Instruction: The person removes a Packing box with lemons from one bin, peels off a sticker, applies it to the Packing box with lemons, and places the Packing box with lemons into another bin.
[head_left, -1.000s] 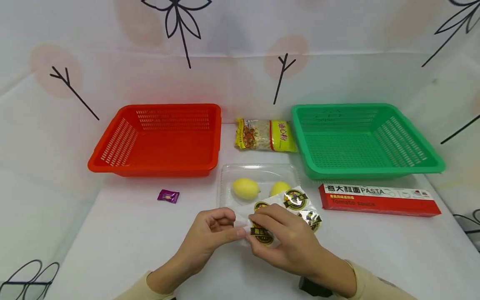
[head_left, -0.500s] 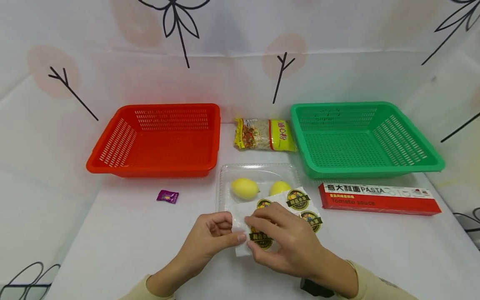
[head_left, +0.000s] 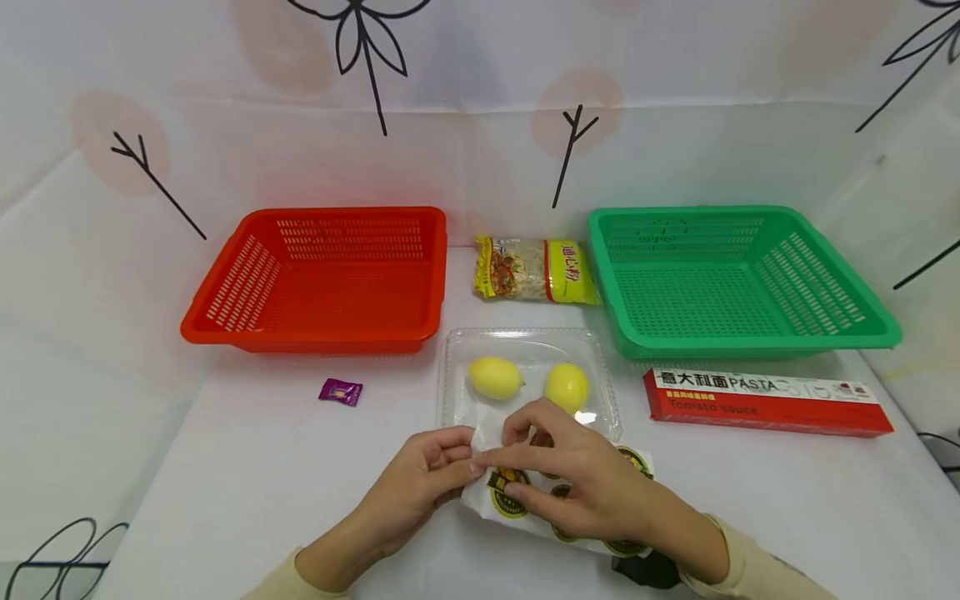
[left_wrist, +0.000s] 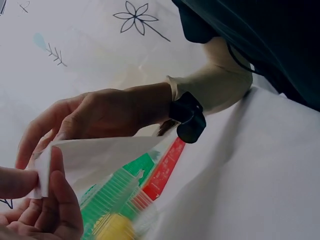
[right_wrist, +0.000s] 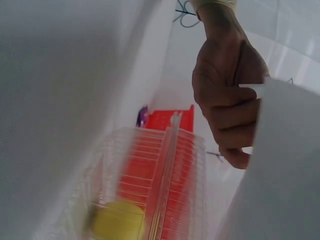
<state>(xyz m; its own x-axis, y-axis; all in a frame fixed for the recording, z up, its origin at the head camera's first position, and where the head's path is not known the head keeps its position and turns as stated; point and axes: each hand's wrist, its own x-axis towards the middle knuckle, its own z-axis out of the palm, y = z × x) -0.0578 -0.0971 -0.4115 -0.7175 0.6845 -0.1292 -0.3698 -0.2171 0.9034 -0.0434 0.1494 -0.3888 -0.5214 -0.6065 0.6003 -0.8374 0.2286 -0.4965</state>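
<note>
A white sheet of round black-and-gold stickers [head_left: 487, 423] is held up in front of me in the head view. My left hand [head_left: 420, 479] pinches its left edge between thumb and fingers; the left wrist view shows a narrow folded strip there. My right hand [head_left: 577, 467] grips the sheet with bent fingers, its thumb on a round sticker [head_left: 510, 505] near that edge. Part of the sheet is hidden under this hand. Just beyond, a clear plastic container [head_left: 525, 335] holds two lemons, one on the left [head_left: 495, 378] and one on the right [head_left: 567, 387].
At the back left stands a red basket [head_left: 315, 340], with a green basket [head_left: 757, 343] at the back right. Between them lies a yellow bag of pasta [head_left: 536, 271]. A purple wrapped candy [head_left: 341, 392] is on the left, a red pasta box [head_left: 768, 404] on the right.
The sheet has swung down at its right side toward me, uncovering the right lemon. My right hand has shifted slightly with it, while the left keeps its pinch.
</note>
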